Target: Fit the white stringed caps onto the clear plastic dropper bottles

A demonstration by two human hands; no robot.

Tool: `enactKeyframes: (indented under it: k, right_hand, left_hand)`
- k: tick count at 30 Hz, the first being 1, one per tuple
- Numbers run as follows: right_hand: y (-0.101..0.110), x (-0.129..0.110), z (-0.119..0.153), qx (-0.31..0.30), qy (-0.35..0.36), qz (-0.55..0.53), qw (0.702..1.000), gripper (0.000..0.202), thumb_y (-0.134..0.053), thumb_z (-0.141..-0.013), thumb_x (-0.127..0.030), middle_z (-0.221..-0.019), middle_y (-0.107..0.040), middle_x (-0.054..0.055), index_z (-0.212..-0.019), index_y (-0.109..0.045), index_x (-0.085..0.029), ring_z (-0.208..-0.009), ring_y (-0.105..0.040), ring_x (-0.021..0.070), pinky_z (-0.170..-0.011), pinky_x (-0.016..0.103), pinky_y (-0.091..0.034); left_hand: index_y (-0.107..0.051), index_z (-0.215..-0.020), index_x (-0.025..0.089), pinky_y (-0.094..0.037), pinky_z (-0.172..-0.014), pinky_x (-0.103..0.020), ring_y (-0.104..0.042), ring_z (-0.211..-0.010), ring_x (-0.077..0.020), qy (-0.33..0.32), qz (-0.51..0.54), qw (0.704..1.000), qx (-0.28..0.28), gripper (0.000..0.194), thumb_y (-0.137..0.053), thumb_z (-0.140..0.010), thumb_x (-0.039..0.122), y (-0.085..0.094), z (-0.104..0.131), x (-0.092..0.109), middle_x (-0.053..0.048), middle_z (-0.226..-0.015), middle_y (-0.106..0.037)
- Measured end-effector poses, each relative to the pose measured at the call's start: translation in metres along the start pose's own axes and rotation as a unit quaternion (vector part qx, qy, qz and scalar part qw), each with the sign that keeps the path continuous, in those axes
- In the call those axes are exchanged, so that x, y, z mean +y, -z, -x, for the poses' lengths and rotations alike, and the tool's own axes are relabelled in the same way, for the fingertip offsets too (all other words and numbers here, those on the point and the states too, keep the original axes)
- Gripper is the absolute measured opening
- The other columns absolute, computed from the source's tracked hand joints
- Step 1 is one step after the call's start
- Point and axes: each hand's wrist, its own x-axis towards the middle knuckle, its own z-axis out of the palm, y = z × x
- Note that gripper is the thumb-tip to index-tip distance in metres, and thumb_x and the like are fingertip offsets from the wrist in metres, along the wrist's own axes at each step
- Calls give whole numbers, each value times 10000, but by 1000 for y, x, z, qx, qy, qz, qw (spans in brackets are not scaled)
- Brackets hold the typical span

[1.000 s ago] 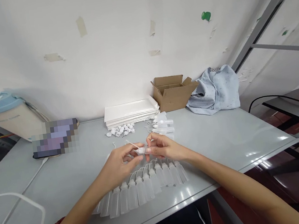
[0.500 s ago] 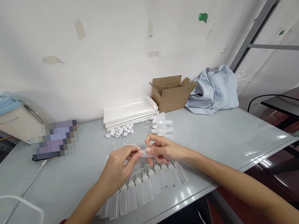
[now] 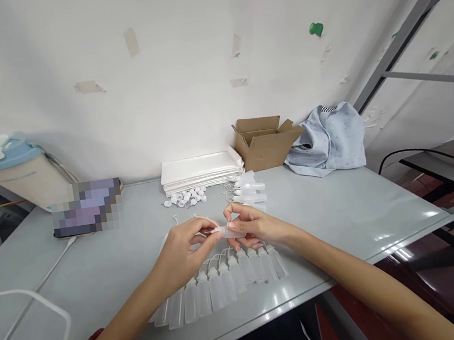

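Note:
Between my fingers lies a small translucent bottle (image 3: 236, 233) on its side, its tip pointing left. My right hand (image 3: 256, 226) grips the bottle's body between thumb and fingers. My left hand (image 3: 189, 247) pinches at the white tip end of the same bottle. Below the hands, a fanned row of translucent bottles (image 3: 203, 297) with thin white straps lies on the grey table. Beyond them sit a pile of small white caps (image 3: 184, 198) and several more bottles with tips (image 3: 249, 188).
A stack of white packets (image 3: 201, 169) stands against the wall beside an open cardboard box (image 3: 269, 150) and a light blue cloth bag (image 3: 328, 141). At the left are a phone (image 3: 88, 207) with a white cable and a blue-lidded container (image 3: 20, 171).
My left fingers have shifted slightly on the bottle's end, and a thin tip now shows between them. The whole view has moved a little, so things appear slightly further right.

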Motion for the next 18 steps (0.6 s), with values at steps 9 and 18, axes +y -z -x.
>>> enactKeyframes:
  k: [9,18]
  right_hand:
    - [-1,2,-1,85,56,172,980,294,-584,-847,-414,-654,-579,-39,-1017,-475,-200,-483,-392,70,-450,192,-287]
    - [-5,1,-1,167,137,312,925,230,-521,-887,-289,-876,-647,40,-1062,-620,-177,-735,-553,140,-588,239,-394]
  left_hand:
    - [-629,-759,177,-494,-575,-250,-580,-572,-139,110,65,992,-9,269,-537,-837,417,9,-5,-2,13,-599,-594]
    - [-638,-744,134,-491,-515,-253,-568,-537,-125,241,222,941,-89,413,-531,-830,523,9,-7,-9,-19,-645,-600]
